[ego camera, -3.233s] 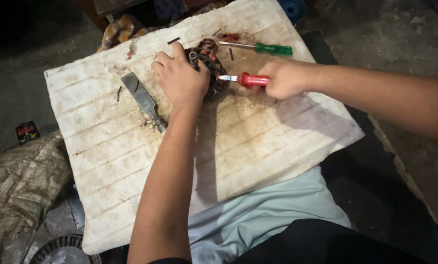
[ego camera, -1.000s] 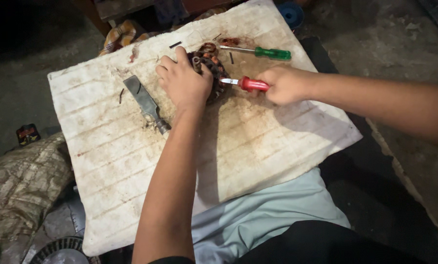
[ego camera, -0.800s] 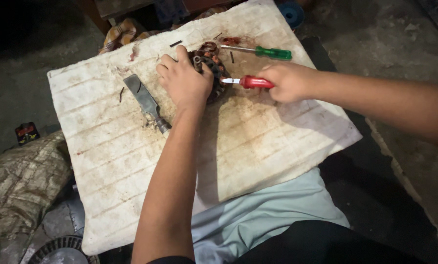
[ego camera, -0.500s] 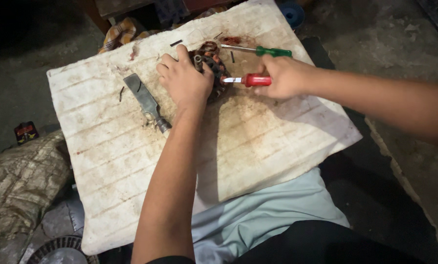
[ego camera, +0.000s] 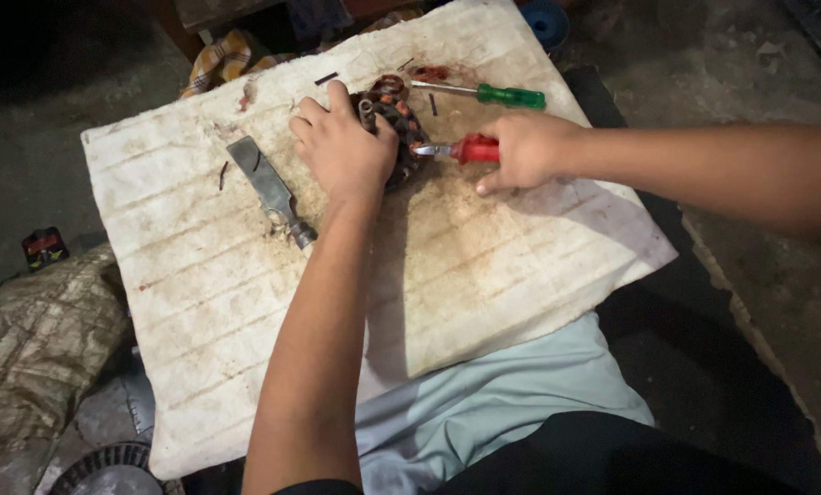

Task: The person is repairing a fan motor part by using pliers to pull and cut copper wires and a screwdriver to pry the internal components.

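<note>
Two hands on the job, both closed around something. Left hand point(ego camera: 341, 147): fingers curled over the top and near side of the motor stator point(ego camera: 394, 124), clamping it down against the white board point(ego camera: 199, 302). Right hand point(ego camera: 520, 151): fist clenched round the red-handled screwdriver point(ego camera: 470, 149), shaft lying roughly level, tip at the stator's right flank; whether it sits inside a slot or just against the windings I cannot tell.

Stator sits near the far edge of the board, a bit right of centre. It reads as a dark round core with copper-orange coils. Judgement: dense and heavy for its size, rigid core, so it stands a firm clamp. The windings and their wire ends look like the weak part, easy to nick or snap under a blade. Rusty, gritty surface, so probably not slippery. Best hold is on the outer rim of the core, palm over the top, fingers off the coils, and out of the screwdriver's line in case the tip slips.

Just beyond the stator, by the far edge: a green-handled screwdriver point(ego camera: 488, 93), lying loose. Left of the left hand: a flat grey metal blade tool point(ego camera: 270, 190), angled toward the near edge. Board surface carries rust stains and small dark bits.
</note>
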